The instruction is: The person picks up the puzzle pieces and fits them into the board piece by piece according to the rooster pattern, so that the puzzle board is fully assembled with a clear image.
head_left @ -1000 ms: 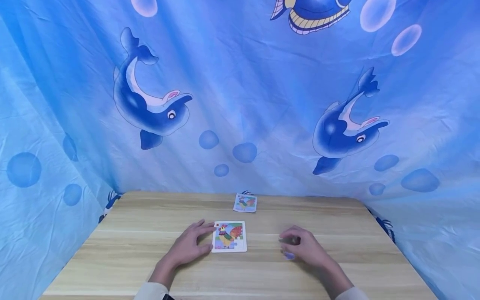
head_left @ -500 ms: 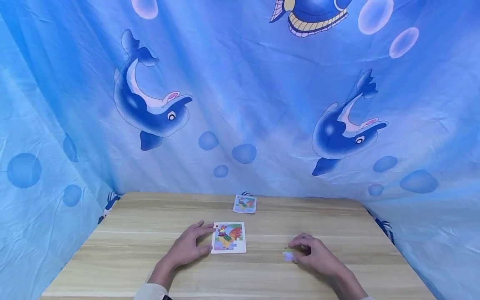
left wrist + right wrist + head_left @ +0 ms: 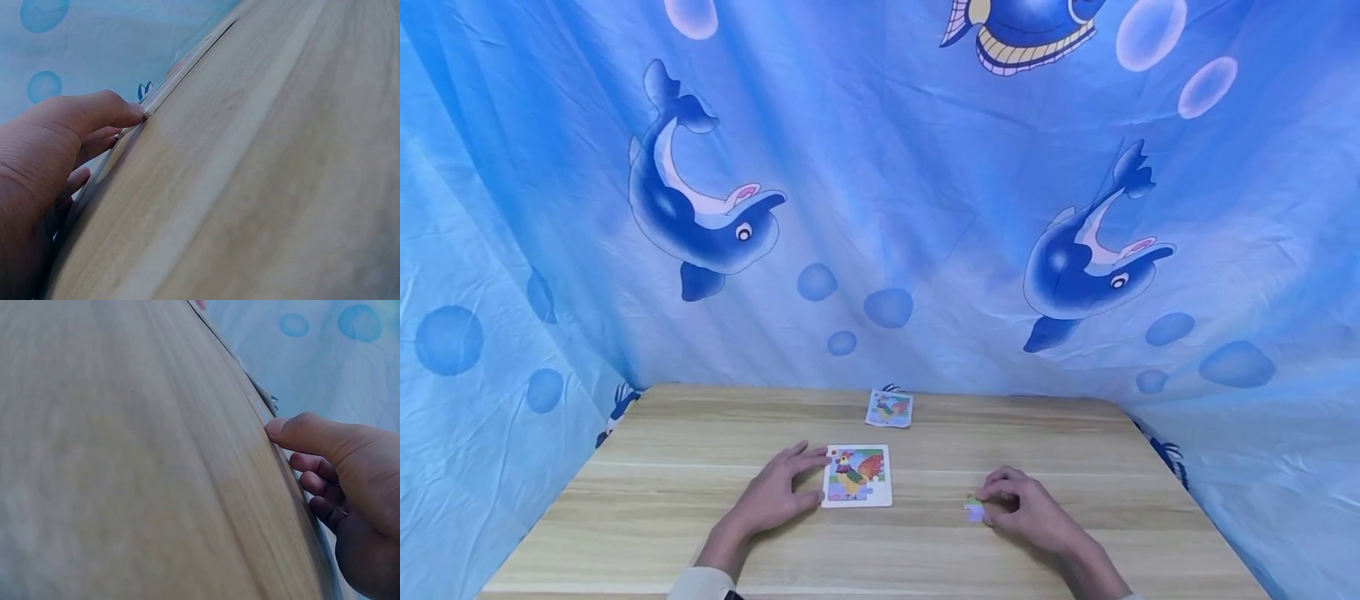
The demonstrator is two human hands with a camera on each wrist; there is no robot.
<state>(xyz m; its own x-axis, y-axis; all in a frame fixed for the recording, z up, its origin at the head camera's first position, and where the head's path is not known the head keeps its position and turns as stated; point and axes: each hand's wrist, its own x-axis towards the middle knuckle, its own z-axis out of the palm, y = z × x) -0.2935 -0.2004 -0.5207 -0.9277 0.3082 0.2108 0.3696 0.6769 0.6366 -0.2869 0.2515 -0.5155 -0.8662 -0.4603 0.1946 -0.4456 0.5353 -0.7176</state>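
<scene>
A square rooster jigsaw puzzle [image 3: 857,477] in a white frame lies on the table, with a white gap at its lower right. My left hand [image 3: 777,492] rests at the frame's left side, index finger near the top corner and thumb at the bottom one. In the left wrist view, the thumb [image 3: 122,111] touches the frame's thin edge. To the right, a small green and lilac puzzle piece [image 3: 974,510] lies flat on the wood. My right hand [image 3: 1026,510] pinches its right side between thumb and index finger; the other fingers curl under the palm.
Behind the puzzle, a small rooster picture card [image 3: 890,409] lies by the table's back edge. The wooden table [image 3: 715,425] ends at a blue sheet [image 3: 925,208] printed with dolphins, which hangs behind and on both sides.
My right hand has moved slightly right and turned, so more of the puzzle piece shows than a second ago. The left hand and the framed puzzle have stayed in place.
</scene>
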